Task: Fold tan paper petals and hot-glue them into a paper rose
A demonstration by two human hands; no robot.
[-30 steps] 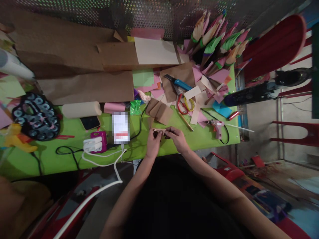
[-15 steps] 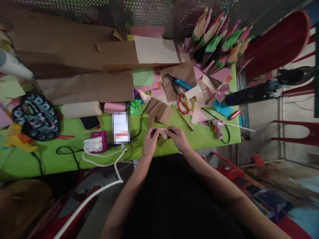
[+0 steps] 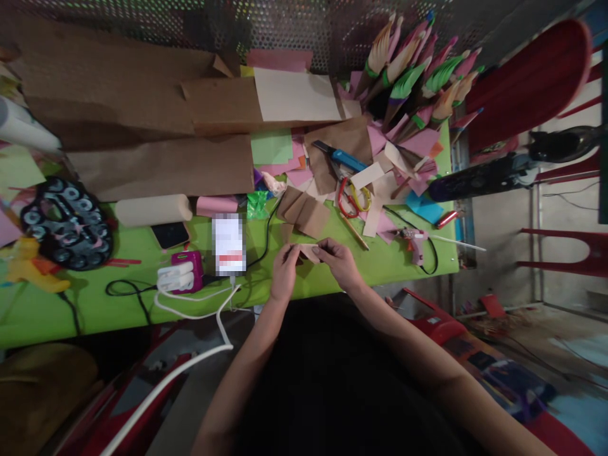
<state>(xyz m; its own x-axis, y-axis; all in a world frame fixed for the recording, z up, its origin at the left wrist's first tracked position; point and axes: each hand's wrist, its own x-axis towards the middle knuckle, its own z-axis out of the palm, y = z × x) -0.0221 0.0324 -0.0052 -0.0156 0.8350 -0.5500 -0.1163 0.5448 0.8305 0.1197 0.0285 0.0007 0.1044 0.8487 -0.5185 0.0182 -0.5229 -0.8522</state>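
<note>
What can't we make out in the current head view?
- Pale piece: full outline hidden, head view, by the fingers of the left hand and right hand.
- Bright screen: contents unreadable, head view, covered by pixelation.
- White cylinder: one end cut off by the head view's left edge.

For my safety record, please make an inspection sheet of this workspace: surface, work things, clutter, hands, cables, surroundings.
Surface: green table, strewn with papers.
Work things: small pale piece, apparently paper, held near the front edge; brown paper lies beyond.
Clutter: blue cutter, scissors, pencil, glue gun lie farther right.
Hands: left hand and right hand both pinch the small pale piece.
Cables: white cable hangs over the front edge; black cord curves on the table.
Surroundings: red chair beyond the table's right end.
</note>
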